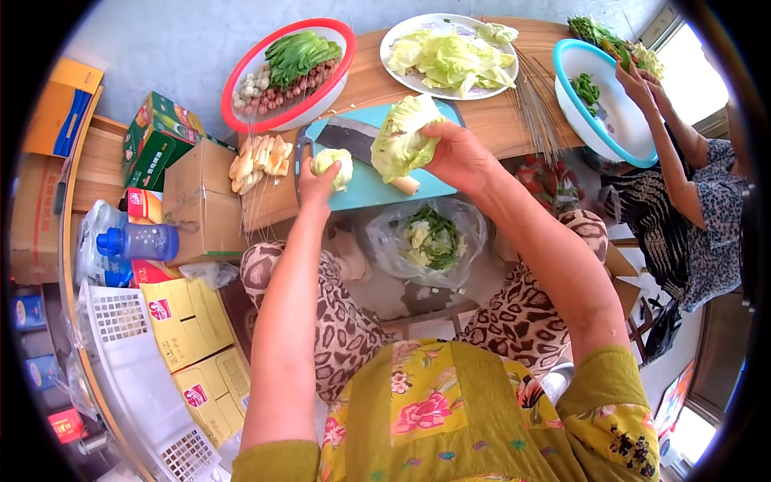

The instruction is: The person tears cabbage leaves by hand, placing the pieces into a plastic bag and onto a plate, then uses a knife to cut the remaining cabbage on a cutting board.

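My left hand (pixel 316 183) is closed round a small pale cabbage heart (pixel 333 167) over the left part of the blue cutting board (pixel 365 198). Loose cabbage leaves (pixel 404 138) are gripped in my right hand (pixel 459 158), a little apart from the heart and above the board. The cleaver (pixel 347 135) lies flat on the board, its blade partly behind the leaves and its handle (pixel 405 185) showing below them. Behind the board, a white plate (pixel 393 80) bears a pile of torn leaves (pixel 458 60).
A red-rimmed basin (pixel 229 92) holds greens and skewered food. Skewered pieces (pixel 261 161) lie at the table's left. Skewers (pixel 536 104) lie near a blue-rimmed basin (pixel 562 100), where another person's hands (pixel 638 87) hold greens. Below the board is a bag of scraps (pixel 434 241).
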A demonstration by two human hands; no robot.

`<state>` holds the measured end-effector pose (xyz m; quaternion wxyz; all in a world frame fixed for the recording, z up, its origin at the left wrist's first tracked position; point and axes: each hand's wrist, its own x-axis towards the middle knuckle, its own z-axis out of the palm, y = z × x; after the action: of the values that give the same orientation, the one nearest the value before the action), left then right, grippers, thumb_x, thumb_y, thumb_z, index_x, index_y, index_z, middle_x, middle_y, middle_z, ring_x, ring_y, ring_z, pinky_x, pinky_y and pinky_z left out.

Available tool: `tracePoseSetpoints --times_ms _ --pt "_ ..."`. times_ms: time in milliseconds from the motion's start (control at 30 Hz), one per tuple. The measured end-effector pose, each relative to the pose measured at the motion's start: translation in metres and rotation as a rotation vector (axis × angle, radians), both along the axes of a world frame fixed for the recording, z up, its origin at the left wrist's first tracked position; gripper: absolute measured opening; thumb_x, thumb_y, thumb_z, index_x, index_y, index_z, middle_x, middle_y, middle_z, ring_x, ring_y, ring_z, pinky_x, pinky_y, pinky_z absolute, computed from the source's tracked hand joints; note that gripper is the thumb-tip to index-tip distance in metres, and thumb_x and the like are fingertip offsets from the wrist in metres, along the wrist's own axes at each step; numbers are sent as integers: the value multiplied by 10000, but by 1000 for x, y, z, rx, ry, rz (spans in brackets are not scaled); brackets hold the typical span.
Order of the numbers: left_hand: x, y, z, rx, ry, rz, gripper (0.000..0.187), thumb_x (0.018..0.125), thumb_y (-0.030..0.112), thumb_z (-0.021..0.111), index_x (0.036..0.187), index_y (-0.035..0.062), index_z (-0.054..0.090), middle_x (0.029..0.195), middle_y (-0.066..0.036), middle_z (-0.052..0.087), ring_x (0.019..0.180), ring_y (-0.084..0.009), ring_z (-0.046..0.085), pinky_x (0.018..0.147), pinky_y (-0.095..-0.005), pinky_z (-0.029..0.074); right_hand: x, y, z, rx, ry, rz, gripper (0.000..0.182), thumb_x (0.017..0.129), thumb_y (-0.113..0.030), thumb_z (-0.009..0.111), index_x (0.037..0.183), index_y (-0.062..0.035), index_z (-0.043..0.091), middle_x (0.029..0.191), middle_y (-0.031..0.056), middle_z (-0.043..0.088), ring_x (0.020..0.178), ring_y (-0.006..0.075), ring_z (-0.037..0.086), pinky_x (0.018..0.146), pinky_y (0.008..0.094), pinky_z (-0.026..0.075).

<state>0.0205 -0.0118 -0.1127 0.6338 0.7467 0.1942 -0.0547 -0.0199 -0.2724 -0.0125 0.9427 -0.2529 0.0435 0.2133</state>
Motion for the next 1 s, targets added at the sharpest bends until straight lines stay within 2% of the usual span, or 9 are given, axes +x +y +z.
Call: tracePoseSetpoints --times_ms 200,267,467,600,700,767,867,900,1000 --pt "-1 0 3 113 -7 112 835 722 153 767 1382 -39 294 1334 -195 429 1173 -254 485 929 -325 443 -3 -5 1 -29 44 -68 397 848 -63 493 1231 24 433 1203 153 550 1137 278 539 1038 435 381" --pt "4 9 -15 209 3 75 891 714 273 781 1424 121 265 1376 -122 404 1149 -296 479 864 -496 420 -2 -4 1 4 102 -115 378 891 -96 446 1246 35 424 1226 160 541 1150 280 533 1039 436 380" --pt "0 9 -5 434 -155 -27 748 718 186 760 1343 -8 397 1322 -168 465 1196 -234 468 970 -331 391 2 0 -6 17 61 -99 374 912 -121 422 1254 30 424 1231 159 541 1157 282 529 1035 442 380" --pt "-7 0 9 467 -161 -39 683 723 224 728 1313 24 449 1308 -197 452 1213 -305 459 1003 -380 373 4 1 -7 -69 60 -79 359 902 -126 453 1231 19 448 1201 149 561 1125 268 551 1013 437 397" --pt "-9 -10 31 691 -539 12 540 805 203 664 1281 20 485 1273 -180 495 1183 -273 491 994 -361 384 5 3 -9 -184 4 -26 320 902 -152 514 1181 4 491 1137 122 597 1060 239 587 973 413 429" --pt "-13 -25 52 140 -662 -97 412 910 220 573 1265 22 503 1237 -150 535 1149 -238 516 985 -328 389 5 5 -11 -234 -83 39 294 899 -181 568 1138 -15 523 1084 93 619 1006 212 610 937 385 455" --pt "-28 -50 79 -184 -583 -265 391 967 277 499 1268 27 504 1214 -122 558 1123 -209 526 972 -300 390 1 9 -10 -347 -138 77 291 898 -197 589 1128 -26 536 1059 83 628 995 201 615 922 368 466" --pt "-30 -54 81 -133 -541 -373 530 978 436 407 1317 31 448 1280 -131 520 1202 -217 478 982 -345 371 0 11 -9 -348 -135 81 291 898 -197 589 1128 -26 536 1059 83 628 995 201 615 922 368 466" --pt "-31 -64 78 -311 -363 -320 599 963 476 417 1362 30 383 1255 -135 525 1164 -222 495 970 -360 373 0 12 -10 -303 -92 56 292 895 -186 587 1140 -37 530 1070 92 624 1000 206 615 927 369 462"
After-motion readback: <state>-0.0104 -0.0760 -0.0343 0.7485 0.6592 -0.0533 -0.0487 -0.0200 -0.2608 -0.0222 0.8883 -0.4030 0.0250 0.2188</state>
